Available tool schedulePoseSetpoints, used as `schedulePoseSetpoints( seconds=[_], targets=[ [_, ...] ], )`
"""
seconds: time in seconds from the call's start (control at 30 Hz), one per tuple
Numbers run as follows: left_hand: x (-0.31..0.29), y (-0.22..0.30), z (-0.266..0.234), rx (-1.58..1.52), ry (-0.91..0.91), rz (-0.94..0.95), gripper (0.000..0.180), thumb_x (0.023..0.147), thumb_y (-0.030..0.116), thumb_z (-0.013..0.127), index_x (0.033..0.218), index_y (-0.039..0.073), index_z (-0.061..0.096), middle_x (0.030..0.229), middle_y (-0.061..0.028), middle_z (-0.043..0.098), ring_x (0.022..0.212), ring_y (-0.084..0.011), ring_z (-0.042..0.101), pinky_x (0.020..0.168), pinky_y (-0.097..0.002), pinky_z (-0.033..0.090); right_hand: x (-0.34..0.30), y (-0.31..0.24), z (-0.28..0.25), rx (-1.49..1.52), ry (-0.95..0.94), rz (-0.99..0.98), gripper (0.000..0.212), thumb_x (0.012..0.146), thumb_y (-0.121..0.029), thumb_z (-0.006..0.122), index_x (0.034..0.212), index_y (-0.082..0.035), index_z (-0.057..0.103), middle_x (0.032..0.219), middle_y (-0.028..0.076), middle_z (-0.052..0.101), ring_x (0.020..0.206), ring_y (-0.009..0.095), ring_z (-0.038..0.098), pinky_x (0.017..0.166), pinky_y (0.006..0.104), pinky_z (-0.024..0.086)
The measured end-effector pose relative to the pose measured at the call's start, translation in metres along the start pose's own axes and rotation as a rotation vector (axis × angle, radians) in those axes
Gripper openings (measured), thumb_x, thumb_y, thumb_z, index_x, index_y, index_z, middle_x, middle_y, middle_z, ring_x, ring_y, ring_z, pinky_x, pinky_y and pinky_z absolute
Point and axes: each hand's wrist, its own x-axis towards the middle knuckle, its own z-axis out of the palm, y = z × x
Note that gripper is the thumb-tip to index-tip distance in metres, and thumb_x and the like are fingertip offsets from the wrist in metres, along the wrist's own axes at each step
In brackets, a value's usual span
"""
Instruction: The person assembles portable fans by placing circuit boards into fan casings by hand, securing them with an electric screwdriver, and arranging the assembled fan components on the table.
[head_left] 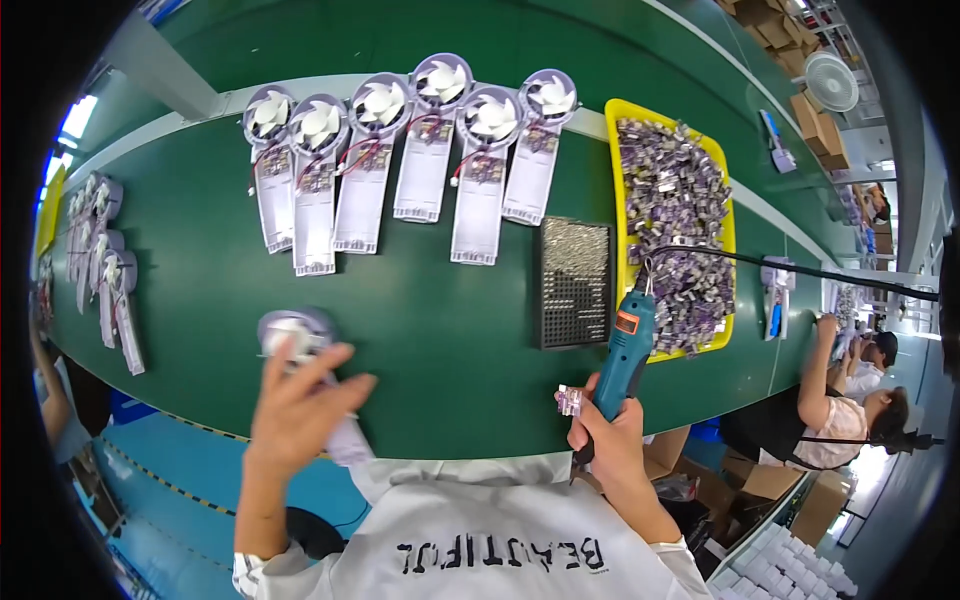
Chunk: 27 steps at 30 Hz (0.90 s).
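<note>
My right hand (612, 432) is wrapped round a teal electric screwdriver (628, 345), whose cord end points up and away from me. Between its thumb and fingers there is also a small clear-purplish part (570, 400). My left hand (300, 410), a little blurred, has its fingers spread over a handheld fan housing (345, 440) near the table's front edge. The white blades of that fan (298, 335) show beyond the fingertips; whether the fingers touch it is hard to see. Several opened fan housings (475, 215) with white blades, small circuit boards and red wires lie in a row farther off.
A yellow tray (613, 150) heaped with small purplish parts stands at the right. Beside it is a black screw rack (573, 330) partly filled with screws. More fan units (125, 320) lie far left on the green table (450, 330). Co-workers (850, 420) sit at the right.
</note>
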Motion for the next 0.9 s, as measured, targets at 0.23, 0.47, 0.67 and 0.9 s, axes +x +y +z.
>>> schedulePoseSetpoints(
  seconds=[0.23,0.47,0.67,0.9],
  targets=[
    [0.036,0.049,0.032,-0.141,0.169,0.275,0.018,0.083,0.012,0.072,0.1,0.012,0.073,0.105,0.0051,0.073,0.118,-0.0203,0.062,0.113,-0.0446,0.037,0.001,0.008,0.011,-0.346,0.046,-0.195,0.022,0.088,0.002,0.07,0.102,-0.003,0.055,0.088,0.008,0.069,0.053,0.006,0.052,0.044,0.0219,0.04],
    [0.017,0.067,0.038,-0.228,0.393,-0.178,0.024,0.074,-0.005,0.072,0.095,0.006,0.072,0.099,-0.0057,0.069,0.083,-0.0231,0.056,0.074,-0.0368,0.044,0.009,0.012,0.002,-0.013,-0.131,0.018,0.02,0.092,0.002,0.063,0.108,-0.004,0.052,0.085,0.012,0.068,0.047,0.01,0.05,0.042,0.0264,0.038],
    [0.023,0.086,0.052,-1.054,0.511,-0.683,0.013,0.094,-0.006,0.056,0.106,-0.001,0.06,0.095,-0.0111,0.068,0.063,-0.0087,0.054,0.053,-0.0216,0.043,-0.002,0.02,0.068,0.311,-0.183,0.044,0.023,0.096,-0.004,0.061,0.113,-0.011,0.047,0.107,0.011,0.066,0.053,0.011,0.051,0.05,0.0285,0.039],
    [0.024,0.079,0.037,-1.162,0.324,-0.598,0.014,0.092,0.001,0.065,0.105,-0.001,0.062,0.081,-0.0038,0.058,0.061,-0.007,0.048,0.054,-0.0226,0.039,-0.003,0.037,0.101,0.333,-0.333,0.087,0.024,0.096,-0.006,0.062,0.114,-0.011,0.047,0.111,0.011,0.067,0.057,0.01,0.054,0.052,0.0281,0.041]
  ],
)
